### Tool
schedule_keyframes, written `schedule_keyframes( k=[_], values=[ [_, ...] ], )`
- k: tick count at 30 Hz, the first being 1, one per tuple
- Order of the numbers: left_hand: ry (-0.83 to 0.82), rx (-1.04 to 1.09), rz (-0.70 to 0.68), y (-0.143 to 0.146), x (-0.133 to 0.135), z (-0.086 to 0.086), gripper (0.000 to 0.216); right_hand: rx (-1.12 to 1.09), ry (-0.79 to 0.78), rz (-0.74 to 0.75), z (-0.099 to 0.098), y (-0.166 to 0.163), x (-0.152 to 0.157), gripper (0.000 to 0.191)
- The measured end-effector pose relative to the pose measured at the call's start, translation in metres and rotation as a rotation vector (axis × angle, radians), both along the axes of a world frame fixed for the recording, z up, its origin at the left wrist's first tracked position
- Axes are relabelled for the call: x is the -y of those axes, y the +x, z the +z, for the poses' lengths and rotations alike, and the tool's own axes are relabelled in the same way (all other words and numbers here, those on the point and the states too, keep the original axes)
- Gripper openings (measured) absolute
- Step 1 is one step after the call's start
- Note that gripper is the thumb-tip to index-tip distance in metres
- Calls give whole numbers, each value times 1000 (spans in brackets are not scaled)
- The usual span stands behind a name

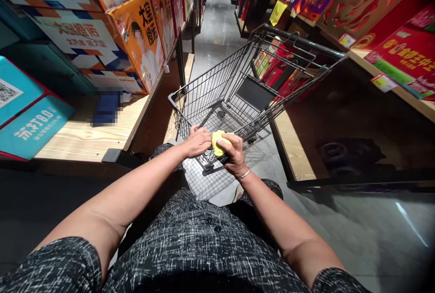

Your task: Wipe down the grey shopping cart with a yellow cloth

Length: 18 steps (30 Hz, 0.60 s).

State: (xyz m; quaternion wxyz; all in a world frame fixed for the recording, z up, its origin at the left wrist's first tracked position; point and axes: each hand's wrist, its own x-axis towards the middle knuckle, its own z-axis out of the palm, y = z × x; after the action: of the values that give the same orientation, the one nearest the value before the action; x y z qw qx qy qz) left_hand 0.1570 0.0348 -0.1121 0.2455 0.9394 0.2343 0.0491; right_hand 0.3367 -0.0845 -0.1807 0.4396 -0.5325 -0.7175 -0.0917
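A dark wire shopping cart [244,80] lies tipped on its side in a shop aisle, its basket empty. My left hand [198,142] is closed on the cart's wire edge near the floor. My right hand [233,154] is wrapped round a yellow cloth [218,142] and presses it against the same wire edge. A thin bracelet circles my right wrist. My legs in black-and-white patterned trousers fill the bottom of the view.
Wooden shelves run along both sides. On the left stand orange, white and teal boxes [139,34]; on the right, red gift boxes [404,52]. The grey tiled aisle floor [217,25] stretches on beyond the cart. A dark object lies on the low right shelf [346,152].
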Motion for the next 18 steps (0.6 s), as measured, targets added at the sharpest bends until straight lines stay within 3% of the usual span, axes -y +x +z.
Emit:
schedule_keyframes(
  k=[6,12,15,18],
  values=[
    [-17,50,-41,-5,-9,-3,41,4,68,-115,-33,-22,5,39],
    [-42,115,4,-5,-10,-7,52,-95,203,-65,-45,-35,8,62],
    [-17,134,-2,-6,-12,-9,54,-69,112,-43,-69,-38,15,57],
    [-2,155,-18,-8,-16,-11,52,82,-153,-17,-107,-35,21,45]
  ],
)
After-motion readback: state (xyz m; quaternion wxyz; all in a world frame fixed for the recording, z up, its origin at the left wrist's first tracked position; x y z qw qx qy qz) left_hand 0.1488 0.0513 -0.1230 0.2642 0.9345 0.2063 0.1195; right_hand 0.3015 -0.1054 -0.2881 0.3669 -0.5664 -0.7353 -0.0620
